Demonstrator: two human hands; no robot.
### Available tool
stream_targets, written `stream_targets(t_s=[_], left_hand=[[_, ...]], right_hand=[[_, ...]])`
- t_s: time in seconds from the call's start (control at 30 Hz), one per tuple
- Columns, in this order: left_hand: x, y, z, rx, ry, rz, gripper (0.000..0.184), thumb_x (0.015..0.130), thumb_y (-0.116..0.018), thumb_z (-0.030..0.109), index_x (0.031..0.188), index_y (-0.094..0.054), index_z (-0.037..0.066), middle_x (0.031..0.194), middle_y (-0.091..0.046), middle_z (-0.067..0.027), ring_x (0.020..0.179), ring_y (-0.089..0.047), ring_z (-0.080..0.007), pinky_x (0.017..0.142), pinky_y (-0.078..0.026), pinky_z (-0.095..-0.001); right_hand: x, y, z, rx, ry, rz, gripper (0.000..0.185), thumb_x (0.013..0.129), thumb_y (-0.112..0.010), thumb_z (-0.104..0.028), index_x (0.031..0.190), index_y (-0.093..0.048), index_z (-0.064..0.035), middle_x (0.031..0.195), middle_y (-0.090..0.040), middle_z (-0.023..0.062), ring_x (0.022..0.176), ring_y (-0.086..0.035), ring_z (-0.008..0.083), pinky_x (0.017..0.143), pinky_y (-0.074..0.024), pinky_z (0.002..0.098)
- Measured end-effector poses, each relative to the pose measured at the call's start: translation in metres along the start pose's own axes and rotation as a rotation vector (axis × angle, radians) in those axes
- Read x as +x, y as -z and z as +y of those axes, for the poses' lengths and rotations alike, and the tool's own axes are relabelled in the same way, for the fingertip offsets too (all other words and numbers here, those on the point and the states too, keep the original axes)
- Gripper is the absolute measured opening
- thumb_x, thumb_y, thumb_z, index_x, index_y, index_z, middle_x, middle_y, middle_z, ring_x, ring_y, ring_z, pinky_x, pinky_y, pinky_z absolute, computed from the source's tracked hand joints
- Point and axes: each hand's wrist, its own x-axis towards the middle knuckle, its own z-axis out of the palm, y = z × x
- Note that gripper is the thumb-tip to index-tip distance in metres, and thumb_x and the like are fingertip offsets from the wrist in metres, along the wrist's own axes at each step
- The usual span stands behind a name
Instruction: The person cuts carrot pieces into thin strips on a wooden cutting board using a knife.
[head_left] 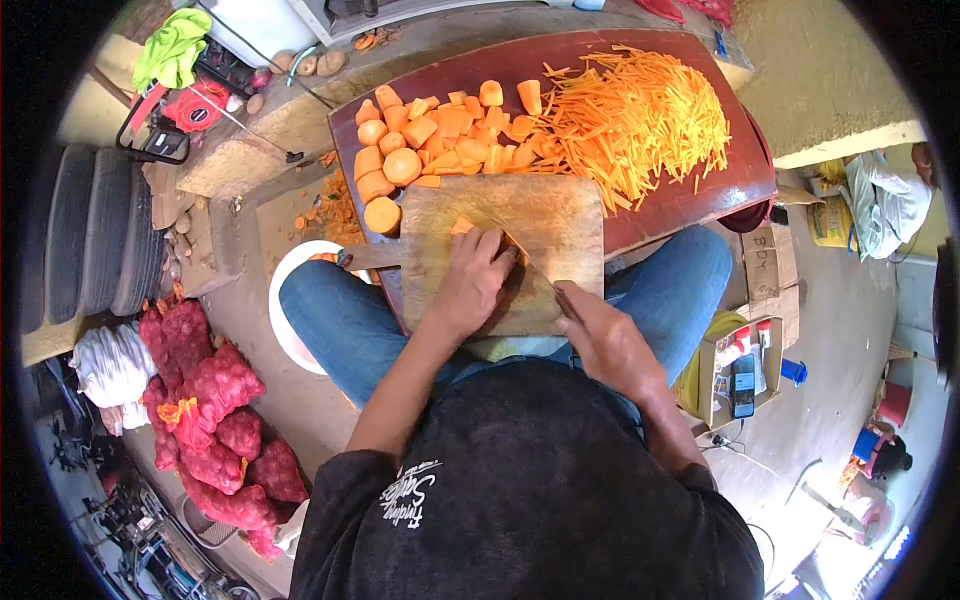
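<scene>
"Carrot (pixel 462 226): where does it lie in the head view?"

"On the board (pixel 570 215), a little towards eleven o'clock from its middle, under the fingertips of the left hand (pixel 473 278)."

"What shape is that hand in?"

"Fingers bent and drawn close together, holding the carrot down against the wood. The right hand (pixel 612 342), at four o'clock on the board, is closed round the handle of the knife (pixel 534 264). The blade points towards eleven, just beside the left fingers; whether it touches them I can't tell."

"And the board itself?"

"Its far part overlaps the red tabletop (pixel 357 135), its near edge is over the lap, and its handle sticks out towards nine."

"What's around it?"

"From the board, chunks (pixel 402 167) lie at eleven o'clock, thick orange pieces reaching its far edge. Between one and two is a big heap of shreds (pixel 640 125), meeting the chunks on its left side."

"Anything off the tabletop?"

"A white basin (pixel 283 310) on the floor at about nine, partly hidden by the left knee. Red mesh sacks (pixel 220 390) are piled farther off at eight. At four, beyond the right leg, a phone (pixel 742 388) is at an open box (pixel 707 375) with small containers in it."
</scene>
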Motion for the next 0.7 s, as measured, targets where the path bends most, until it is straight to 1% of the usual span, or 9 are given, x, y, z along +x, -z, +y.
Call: stream_targets(t_s=[0.07, 0.17, 0.27, 0.37, 0.47, 0.6, 0.67, 0.7], left_hand=[[0.0, 0.002, 0.001, 0.006, -0.007, 0.009, 0.033, 0.087, -0.066, 0.012, 0.115, -0.077, -0.002, 0.113, -0.06, -0.0177, 0.11, -0.057, -0.0391, 0.098, -0.045, -0.0506], [0.002, 0.006, 0.002, 0.0, -0.019, 0.01, 0.034, 0.087, -0.066, 0.013, 0.115, -0.077, -0.002, 0.113, -0.06, -0.0177, 0.109, -0.057, -0.0393, 0.097, -0.046, -0.0502], [0.002, 0.005, 0.001, -0.034, -0.006, 0.016, 0.033, 0.086, -0.067, 0.013, 0.114, -0.077, -0.002, 0.112, -0.06, -0.0174, 0.109, -0.057, -0.0396, 0.096, -0.046, -0.0498], [-0.001, -0.001, -0.002, -0.021, 0.005, 0.04, 0.03, 0.085, -0.072, 0.013, 0.111, -0.078, -0.001, 0.11, -0.06, -0.017, 0.107, -0.058, -0.0394, 0.094, -0.048, -0.049], [0.0, -0.003, 0.0, -0.022, 0.011, 0.073, 0.028, 0.084, -0.077, 0.012, 0.108, -0.078, -0.001, 0.106, -0.06, -0.0167, 0.104, -0.059, -0.0387, 0.091, -0.049, -0.0485], [0.001, -0.001, 0.0, -0.061, 0.025, 0.114, 0.028, 0.084, -0.083, 0.011, 0.109, -0.079, -0.001, 0.104, -0.061, -0.0165, 0.102, -0.059, -0.0378, 0.087, -0.05, -0.0484], [0.001, -0.001, 0.001, -0.079, 0.039, 0.126, 0.03, 0.082, -0.081, 0.008, 0.11, -0.078, -0.001, 0.106, -0.062, -0.0171, 0.102, -0.059, -0.0384, 0.088, -0.05, -0.0486], [0.0, -0.001, 0.001, -0.088, 0.041, 0.13, 0.031, 0.081, -0.08, 0.006, 0.11, -0.078, -0.002, 0.106, -0.062, -0.0174, 0.102, -0.059, -0.0387, 0.088, -0.049, -0.0486]], right_hand=[[0.0, 0.001, -0.012, -0.003, -0.071, -0.063, 0.047, 0.106, -0.07, -0.011, 0.149, -0.057, 0.0041, 0.13, -0.071, 0.0325, 0.119, -0.07, 0.0515, 0.098, -0.0583, 0.0536], [-0.002, 0.004, -0.015, -0.065, -0.047, -0.083, 0.049, 0.107, -0.068, -0.01, 0.152, -0.053, 0.0025, 0.128, -0.07, 0.0329, 0.118, -0.069, 0.0532, 0.096, -0.0574, 0.0575], [-0.001, 0.006, -0.018, -0.099, 0.002, -0.078, 0.049, 0.108, -0.065, -0.016, 0.151, -0.049, 0.0016, 0.112, -0.072, 0.0342, 0.1, -0.072, 0.055, 0.084, -0.0601, 0.0601], [0.02, -0.007, -0.006, -0.036, 0.059, -0.026, 0.048, 0.107, -0.064, -0.014, 0.15, -0.049, 0.0016, 0.109, -0.073, 0.0339, 0.099, -0.072, 0.055, 0.084, -0.0592, 0.0606], [0.043, -0.005, -0.014, -0.004, 0.011, -0.056, 0.041, 0.107, -0.065, -0.009, 0.145, -0.053, -0.0005, 0.112, -0.071, 0.0337, 0.11, -0.068, 0.0554, 0.087, -0.0573, 0.0587], [0.028, 0.004, -0.022, -0.045, -0.042, -0.107, 0.038, 0.106, -0.064, -0.009, 0.142, -0.054, -0.0017, 0.114, -0.071, 0.0338, 0.11, -0.068, 0.0558, 0.087, -0.0563, 0.0601], [0.02, 0.007, -0.028, -0.069, -0.105, -0.147, 0.037, 0.106, -0.064, -0.008, 0.141, -0.054, -0.0017, 0.114, -0.071, 0.0343, 0.109, -0.068, 0.0561, 0.086, -0.056, 0.0606], [0.022, 0.004, -0.026, -0.059, -0.098, -0.137, 0.036, 0.106, -0.064, -0.008, 0.14, -0.055, -0.0017, 0.114, -0.071, 0.0341, 0.109, -0.068, 0.0559, 0.086, -0.056, 0.0607]])
